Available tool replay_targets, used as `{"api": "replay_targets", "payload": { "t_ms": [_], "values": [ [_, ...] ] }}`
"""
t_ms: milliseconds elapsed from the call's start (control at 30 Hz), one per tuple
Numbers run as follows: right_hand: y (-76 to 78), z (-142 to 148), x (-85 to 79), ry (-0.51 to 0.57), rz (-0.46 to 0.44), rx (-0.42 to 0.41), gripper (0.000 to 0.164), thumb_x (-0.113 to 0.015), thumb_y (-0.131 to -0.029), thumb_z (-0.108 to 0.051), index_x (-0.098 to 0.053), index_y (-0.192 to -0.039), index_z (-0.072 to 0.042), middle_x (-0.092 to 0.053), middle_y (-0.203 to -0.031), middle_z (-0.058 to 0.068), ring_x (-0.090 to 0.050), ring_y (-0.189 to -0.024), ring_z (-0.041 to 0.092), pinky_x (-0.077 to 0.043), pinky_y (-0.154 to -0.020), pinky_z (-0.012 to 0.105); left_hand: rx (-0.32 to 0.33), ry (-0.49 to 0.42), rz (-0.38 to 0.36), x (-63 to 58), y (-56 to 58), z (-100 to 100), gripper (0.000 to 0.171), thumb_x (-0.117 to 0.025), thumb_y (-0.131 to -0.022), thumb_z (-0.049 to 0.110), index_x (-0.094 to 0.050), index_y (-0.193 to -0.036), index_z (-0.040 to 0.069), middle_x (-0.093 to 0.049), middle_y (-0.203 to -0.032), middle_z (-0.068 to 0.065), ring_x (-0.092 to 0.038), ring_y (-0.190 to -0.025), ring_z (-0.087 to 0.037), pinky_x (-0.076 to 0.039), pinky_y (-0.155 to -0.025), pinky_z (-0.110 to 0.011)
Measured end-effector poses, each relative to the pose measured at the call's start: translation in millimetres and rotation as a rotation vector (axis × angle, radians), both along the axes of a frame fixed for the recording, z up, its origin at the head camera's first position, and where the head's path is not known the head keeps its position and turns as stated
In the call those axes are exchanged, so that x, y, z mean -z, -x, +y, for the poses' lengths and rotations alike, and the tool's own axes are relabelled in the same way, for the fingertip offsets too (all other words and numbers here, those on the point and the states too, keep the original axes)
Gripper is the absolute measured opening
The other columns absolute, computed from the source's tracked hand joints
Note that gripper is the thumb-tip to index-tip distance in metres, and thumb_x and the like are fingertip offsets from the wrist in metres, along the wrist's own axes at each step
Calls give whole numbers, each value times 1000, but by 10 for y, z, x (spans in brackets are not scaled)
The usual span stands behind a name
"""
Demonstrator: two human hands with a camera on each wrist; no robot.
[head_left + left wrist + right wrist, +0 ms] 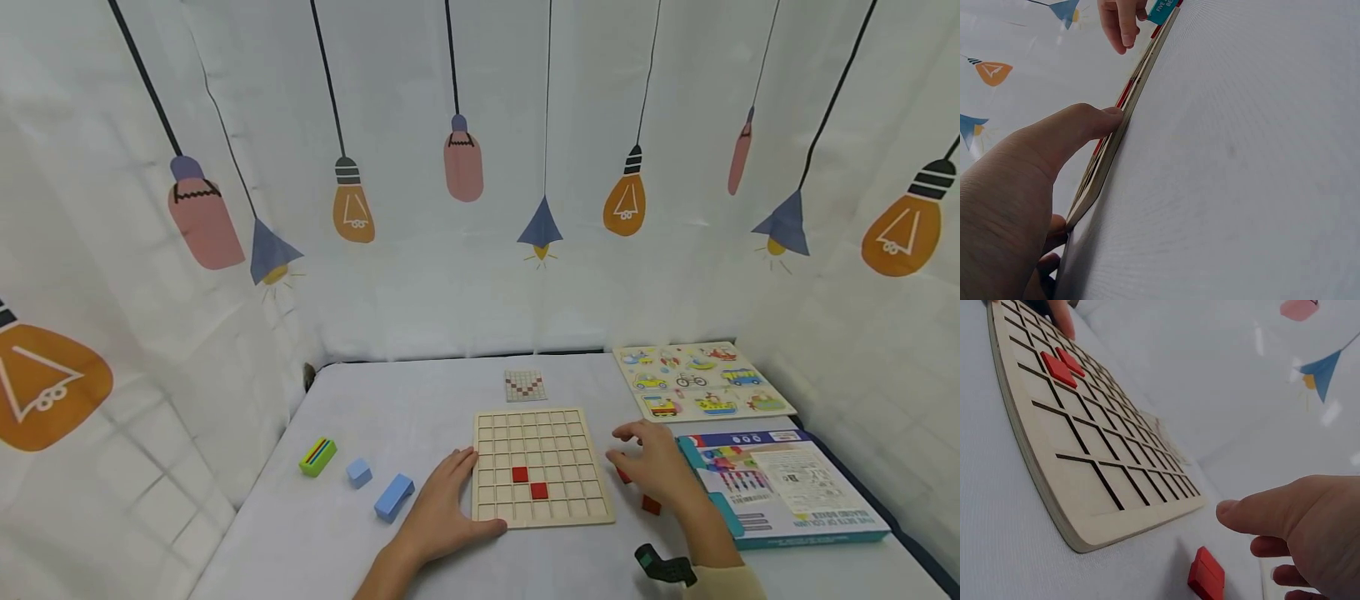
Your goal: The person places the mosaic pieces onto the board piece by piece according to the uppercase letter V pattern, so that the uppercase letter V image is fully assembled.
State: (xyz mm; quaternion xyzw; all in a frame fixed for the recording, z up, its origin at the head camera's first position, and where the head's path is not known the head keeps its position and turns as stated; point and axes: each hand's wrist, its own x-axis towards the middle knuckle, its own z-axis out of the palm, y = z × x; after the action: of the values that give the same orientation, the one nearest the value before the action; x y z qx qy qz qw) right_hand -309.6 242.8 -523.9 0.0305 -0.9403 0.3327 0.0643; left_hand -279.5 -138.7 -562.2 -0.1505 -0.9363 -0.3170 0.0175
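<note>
A wooden grid board lies flat on the white table, with two red square tiles set diagonally in its cells. My left hand rests at the board's near left corner, thumb on the near edge and fairly straight fingers along the left side. Just right of the board, my right hand hovers with thumb extended and fingers bent, nothing showing between them. Loose red tiles lie beneath and beside it. The right wrist view shows red tiles on the cloth below the thumb.
Behind the board lies a small pattern card. At left are a green striped block and blue blocks. A teal-edged box stands right of my right hand, with a picture board behind it.
</note>
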Motion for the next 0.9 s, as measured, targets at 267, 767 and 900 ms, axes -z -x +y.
{"api": "replay_targets", "payload": {
  "t_ms": [267,767,900],
  "values": [
    [-11,44,40,-41,-17,18,32,-87,-99,-32,-78,-122,-12,-70,-115,6,-57,-108,25,-54,-82,33,-1,-1,-4,13,2,-9,127,-86,-72,85,-48,-169,12,-43,-178,-5,-34,-169,-37,-38,-132,-65],
    [28,80,121,-120,-54,26,38,-91,-93,-40,-77,-112,-10,-65,-98,3,-53,-99,23,-47,-77,33,-4,-10,-13,11,-6,-8,126,-86,-72,84,-47,-169,14,-43,-178,-4,-34,-169,-36,-38,-132,-66],
    [22,41,112,-120,-45,34,34,-90,-93,-36,-79,-113,-11,-67,-99,2,-53,-101,23,-48,-78,33,-11,-14,-15,2,-13,-8,126,-87,-72,84,-47,-169,15,-43,-178,-3,-33,-169,-36,-37,-131,-67]
  ]
}}
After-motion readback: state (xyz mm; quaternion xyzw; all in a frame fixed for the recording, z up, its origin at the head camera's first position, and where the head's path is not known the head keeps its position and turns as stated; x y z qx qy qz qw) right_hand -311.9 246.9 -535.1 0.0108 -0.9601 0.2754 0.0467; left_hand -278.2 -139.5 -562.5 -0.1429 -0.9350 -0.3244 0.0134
